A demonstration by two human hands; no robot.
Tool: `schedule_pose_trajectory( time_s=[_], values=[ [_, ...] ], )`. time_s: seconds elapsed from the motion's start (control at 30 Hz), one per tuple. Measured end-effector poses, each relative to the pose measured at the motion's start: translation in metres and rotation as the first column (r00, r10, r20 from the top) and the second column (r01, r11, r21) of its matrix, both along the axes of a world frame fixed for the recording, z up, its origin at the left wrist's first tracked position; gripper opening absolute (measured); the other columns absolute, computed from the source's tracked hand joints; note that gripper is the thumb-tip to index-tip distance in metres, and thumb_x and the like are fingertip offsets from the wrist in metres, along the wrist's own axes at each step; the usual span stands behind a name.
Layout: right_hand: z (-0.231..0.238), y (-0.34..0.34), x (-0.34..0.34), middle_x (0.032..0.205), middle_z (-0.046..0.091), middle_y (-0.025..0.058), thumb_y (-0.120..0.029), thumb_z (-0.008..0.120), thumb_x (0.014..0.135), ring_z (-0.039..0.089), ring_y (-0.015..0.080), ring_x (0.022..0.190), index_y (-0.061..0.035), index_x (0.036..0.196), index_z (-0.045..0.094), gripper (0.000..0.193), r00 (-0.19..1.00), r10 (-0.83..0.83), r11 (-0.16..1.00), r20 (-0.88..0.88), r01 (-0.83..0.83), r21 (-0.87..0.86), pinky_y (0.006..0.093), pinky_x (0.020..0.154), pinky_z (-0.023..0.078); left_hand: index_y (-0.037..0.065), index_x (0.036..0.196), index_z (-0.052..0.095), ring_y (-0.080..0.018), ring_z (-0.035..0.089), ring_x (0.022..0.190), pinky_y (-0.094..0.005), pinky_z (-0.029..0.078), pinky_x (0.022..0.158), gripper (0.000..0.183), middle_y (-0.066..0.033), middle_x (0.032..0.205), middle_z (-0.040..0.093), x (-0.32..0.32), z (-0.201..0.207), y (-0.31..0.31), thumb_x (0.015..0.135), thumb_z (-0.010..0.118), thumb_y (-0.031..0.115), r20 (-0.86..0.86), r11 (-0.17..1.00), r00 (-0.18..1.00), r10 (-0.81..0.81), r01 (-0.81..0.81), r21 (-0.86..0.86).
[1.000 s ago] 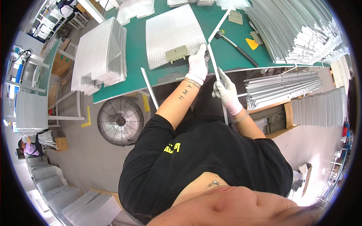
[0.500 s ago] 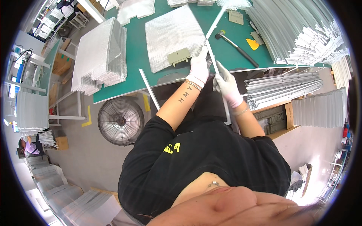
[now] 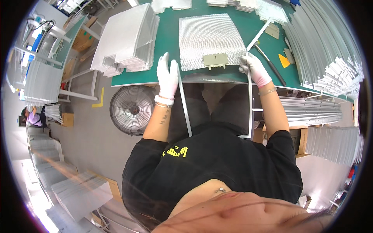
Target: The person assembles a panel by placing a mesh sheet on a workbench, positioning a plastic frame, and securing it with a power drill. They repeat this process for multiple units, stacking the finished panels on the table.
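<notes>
Strips [image 3: 250, 97] overhang a green table [image 3: 169, 35] above grey floor [image 3: 89, 143].

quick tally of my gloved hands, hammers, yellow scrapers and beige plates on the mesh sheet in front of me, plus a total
Gloved hands: 2 (left hand, right hand)
Hammer: 1
Yellow scraper: 1
Beige plate on the mesh sheet: 1
Total: 5
</notes>
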State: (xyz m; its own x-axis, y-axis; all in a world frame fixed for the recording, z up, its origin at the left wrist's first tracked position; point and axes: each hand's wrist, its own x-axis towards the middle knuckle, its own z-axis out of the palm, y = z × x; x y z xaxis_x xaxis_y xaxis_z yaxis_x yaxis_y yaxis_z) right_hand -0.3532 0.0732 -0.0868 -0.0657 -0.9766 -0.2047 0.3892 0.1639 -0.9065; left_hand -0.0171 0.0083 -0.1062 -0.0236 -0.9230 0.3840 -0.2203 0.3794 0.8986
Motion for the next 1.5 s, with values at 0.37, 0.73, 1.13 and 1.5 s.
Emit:
schedule_pose_trajectory(
  time_s=[0.37, 0.73, 1.13, 1.5],
  values=[
    [0.025, 0.037, 0.009, 0.073, 0.043, -0.0025, -0.016, 0.055, 0.097, 0.039, 0.0069, 0.058, -0.0048, 0.107, 0.054, 0.015, 0.985, -0.121, 0.979, -0.125, 0.097, -0.181, 0.0286, 0.065, 0.049, -0.006, 0.153, 0.028, -0.0118, 0.063, 0.100, -0.0241, 0.052, 0.086, 0.078, -0.0100, 0.115, 0.065, 0.003, 0.054, 0.011, 0.088, 0.071, 0.001, -0.476, 0.791, 0.804, -0.355, 0.530, 0.305],
    [0.070, 0.096, 0.019, 0.071, 0.047, -0.0012, -0.021, 0.059, 0.095, 0.041, 0.0078, 0.052, -0.0016, 0.117, 0.050, 0.031, 0.972, -0.215, 0.914, -0.098, 0.165, -0.371, 0.0271, 0.057, 0.047, -0.009, 0.147, 0.035, -0.0162, 0.057, 0.116, -0.0289, 0.046, 0.099, 0.060, -0.0162, 0.133, 0.056, -0.015, 0.108, 0.082, 0.093, 0.061, -0.002, -0.345, 0.951, 0.899, -0.269, 0.305, 0.054],
    [0.142, 0.083, 0.063, 0.092, 0.065, 0.0023, -0.008, 0.054, 0.092, 0.056, 0.0087, 0.078, 0.0059, 0.120, 0.060, 0.032, 0.807, -0.491, 0.702, -0.328, 0.144, -0.697, 0.0274, 0.071, 0.047, -0.007, 0.137, 0.041, -0.0013, 0.043, 0.066, -0.0191, 0.039, 0.059, 0.049, 0.0056, 0.081, 0.052, 0.031, 0.138, 0.099, 0.094, 0.062, 0.003, -0.626, 0.988, 0.767, -0.138, 0.148, -0.037],
    [0.201, 0.010, 0.045, 0.078, 0.060, -0.0029, -0.010, 0.068, 0.092, 0.047, 0.0029, 0.067, 0.0037, 0.108, 0.063, 0.021, 0.712, -0.692, 0.437, -0.118, 0.283, -0.854, 0.0211, 0.061, 0.041, -0.002, 0.150, 0.026, -0.0072, 0.048, 0.105, -0.0253, 0.041, 0.091, 0.056, -0.0033, 0.120, 0.052, -0.024, 0.178, -0.027, 0.100, 0.048, 0.005, -0.467, 0.901, 0.771, -0.433, 0.357, -0.246]
  ],
)
